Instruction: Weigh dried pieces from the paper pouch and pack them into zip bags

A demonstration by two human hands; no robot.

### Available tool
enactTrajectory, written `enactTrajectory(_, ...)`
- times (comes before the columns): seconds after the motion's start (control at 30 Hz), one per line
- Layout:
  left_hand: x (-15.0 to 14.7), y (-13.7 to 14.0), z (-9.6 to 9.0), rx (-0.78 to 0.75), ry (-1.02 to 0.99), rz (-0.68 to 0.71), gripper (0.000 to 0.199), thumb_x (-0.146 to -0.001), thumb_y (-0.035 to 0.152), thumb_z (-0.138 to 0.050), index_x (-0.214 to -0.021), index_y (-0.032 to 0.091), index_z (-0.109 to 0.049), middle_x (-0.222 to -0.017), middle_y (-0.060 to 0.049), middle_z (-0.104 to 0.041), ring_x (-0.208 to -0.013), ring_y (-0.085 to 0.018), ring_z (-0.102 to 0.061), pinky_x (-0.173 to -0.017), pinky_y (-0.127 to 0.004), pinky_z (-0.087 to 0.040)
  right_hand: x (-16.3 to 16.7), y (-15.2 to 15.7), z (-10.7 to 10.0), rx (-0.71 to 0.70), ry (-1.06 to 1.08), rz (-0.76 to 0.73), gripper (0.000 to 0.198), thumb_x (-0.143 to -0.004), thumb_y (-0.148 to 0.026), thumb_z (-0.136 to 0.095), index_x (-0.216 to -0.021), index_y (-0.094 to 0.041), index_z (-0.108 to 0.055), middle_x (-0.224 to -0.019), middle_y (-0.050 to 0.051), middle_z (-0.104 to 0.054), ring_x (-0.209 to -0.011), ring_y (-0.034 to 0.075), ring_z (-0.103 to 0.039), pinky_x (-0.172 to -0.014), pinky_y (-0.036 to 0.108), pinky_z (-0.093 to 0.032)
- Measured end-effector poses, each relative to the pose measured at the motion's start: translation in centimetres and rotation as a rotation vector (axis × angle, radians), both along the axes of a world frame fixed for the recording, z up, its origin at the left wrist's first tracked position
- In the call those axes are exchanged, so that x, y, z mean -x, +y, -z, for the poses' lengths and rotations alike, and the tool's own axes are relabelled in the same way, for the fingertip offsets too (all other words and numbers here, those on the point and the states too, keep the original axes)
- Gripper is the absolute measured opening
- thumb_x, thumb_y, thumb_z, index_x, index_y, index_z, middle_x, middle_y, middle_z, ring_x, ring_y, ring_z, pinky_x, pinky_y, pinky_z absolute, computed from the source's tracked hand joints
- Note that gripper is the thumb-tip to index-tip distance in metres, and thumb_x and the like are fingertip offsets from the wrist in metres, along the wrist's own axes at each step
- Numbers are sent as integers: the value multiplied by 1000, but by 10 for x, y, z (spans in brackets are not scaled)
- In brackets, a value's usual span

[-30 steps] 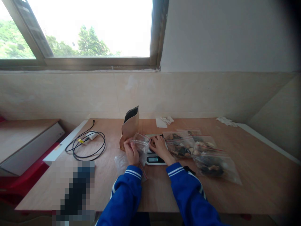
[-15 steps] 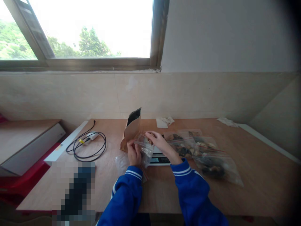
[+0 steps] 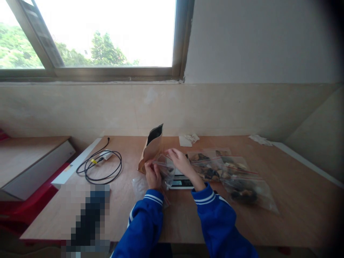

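My left hand [image 3: 153, 174] is closed on one side of a clear zip bag [image 3: 167, 172], which hangs over the left part of a small digital scale [image 3: 182, 184]. At the bag's other upper edge, the fingers of my right hand [image 3: 181, 163] are pinched together on the plastic. Something small and dark shows in or behind the bag, too blurred to name. Just behind my left hand stands a brown paper pouch [image 3: 152, 150], its dark mouth gaping. More clear plastic bags [image 3: 138, 186] lie under my left wrist.
Several zip bags of dark and tan dried pieces [image 3: 211, 172] lie to the right, one bag [image 3: 244, 195] nearer me. A coiled black cable [image 3: 120, 166] and a blurred dark object [image 3: 90, 218] are at left. Tissues [image 3: 189, 139] lie by the wall.
My right hand has shifted slightly, and the brownish piece near its fingertips is no longer seen there. The zip bag now looks smoother and more spread between my hands.
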State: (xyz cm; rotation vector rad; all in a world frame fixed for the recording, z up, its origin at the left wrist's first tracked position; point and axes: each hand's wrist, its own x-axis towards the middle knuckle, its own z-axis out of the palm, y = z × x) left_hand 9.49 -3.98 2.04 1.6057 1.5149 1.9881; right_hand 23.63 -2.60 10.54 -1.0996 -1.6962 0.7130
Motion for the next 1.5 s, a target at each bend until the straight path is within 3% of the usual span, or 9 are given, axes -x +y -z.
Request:
enactTrajectory(0.17,0,0,0,5,-6,-22,24,-90,37,-42,-103,20,-52,-100,-8,-59,-95,-20,-58,-87,-35,-45,-34,23,46,-85,-239,358,30,-82,-10,-40,-97,-17,-65,-103,11,-64,-104,22,-57,-97,40,-42)
enactTrajectory(0.33,-1,1,0,7,16,-26,23,-91,35,-40,-104,20,-51,-99,-8,-59,-94,-20,-58,-85,-36,-46,-59,24,80,-56,-290,382,29,-77,-8,-46,-96,-15,-66,-104,12,-64,-105,24,-57,-97,43,-42)
enactTrajectory(0.47,-1,2,1,12,-21,-18,23,-89,38,-43,-101,21,-52,-98,-8,-59,-95,-21,-58,-87,-37,-45,-57,23,71,-52,-289,368,27,-82,-12,-45,-94,-16,-68,-96,10,-68,-98,23,-61,-94,43,-44)
enactTrajectory(0.67,0,2,1,17,-18,-31,23,-89,39,-43,-98,20,-51,-94,-7,-59,-92,-21,-59,-85,-36,-46,-31,8,13,-92,-36,105,30,-88,-24,-45,-110,-18,-65,-108,9,-70,-97,20,-64,-86,35,-49)
enactTrajectory(0.83,0,2,0,6,0,-45,23,-90,38,-41,-101,21,-50,-97,-8,-58,-92,-20,-58,-84,-36,-46,-23,-10,-19,-125,-141,-31,25,-90,-29,-48,-106,-21,-66,-107,6,-69,-103,19,-62,-93,34,-45)
enactTrajectory(0.97,0,3,1,-29,-13,-46,24,-91,39,-41,-102,20,-49,-98,-8,-57,-94,-20,-56,-87,-37,-45,-30,-25,-5,-51,-158,14,32,-94,-38,-41,-105,-19,-65,-107,9,-68,-105,20,-60,-95,37,-44)
enactTrajectory(1.17,-1,2,2,-147,-1,-23,21,-90,37,-44,-102,19,-48,-97,-7,-53,-92,-19,-55,-81,-34,-46,-23,-58,32,277,22,-10,63,-84,-51,-56,-136,-19,-39,-118,14,-64,-100,22,-65,-84,37,-52)
enactTrajectory(1.27,-1,-1,-1,-227,61,28,21,-89,35,-47,-102,18,-49,-96,-8,-53,-89,-18,-55,-75,-32,-47,-12,-62,38,243,186,-11,66,-83,-50,-59,-137,-18,-36,-115,13,-66,-105,22,-63,-85,37,-52)
enactTrajectory(1.5,8,-17,-6,-344,350,93,31,-89,35,-44,-110,18,-58,-100,-10,-60,-94,-21,-56,-81,-36,-45,-8,-55,37,132,392,79,47,-83,-57,-52,-107,-19,-67,-105,9,-70,-93,25,-66,-82,37,-51)
